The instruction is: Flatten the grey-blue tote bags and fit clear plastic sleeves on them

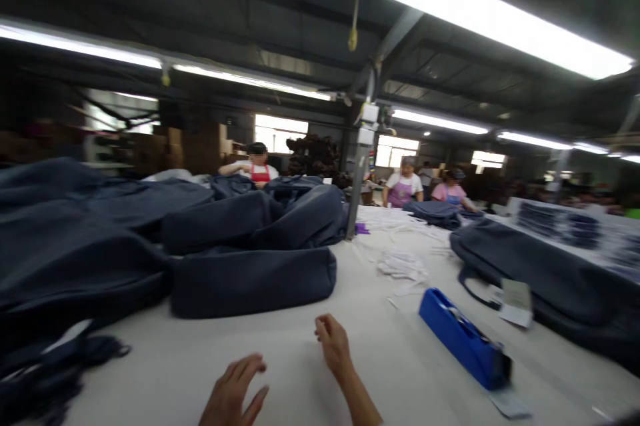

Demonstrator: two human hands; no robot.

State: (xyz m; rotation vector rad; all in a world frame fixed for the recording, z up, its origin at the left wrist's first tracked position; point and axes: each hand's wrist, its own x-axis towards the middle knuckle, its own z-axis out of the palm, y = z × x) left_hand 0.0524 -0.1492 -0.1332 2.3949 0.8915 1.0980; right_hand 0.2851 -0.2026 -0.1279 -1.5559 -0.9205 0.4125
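Above the white tabletop (285,353), my left hand (234,389) is open, its thumb spread from the fingers and nothing in it. My right hand (334,346) hovers to the right of it with loosely curled fingers, and I see nothing held there. Nearest to both hands lies a dark navy bag-like item (255,283), long and box-shaped, just beyond them and touched by neither. A blue tape dispenser (460,339) stands on the table to the right of my right hand.
More navy fabric items (75,239) pile up at the left, with dark straps (45,373) below. Another navy item (545,273) with a tag (517,303) lies at right. A metal post (357,193) rises from the table. Several people work beyond it, one in a red apron (260,175).
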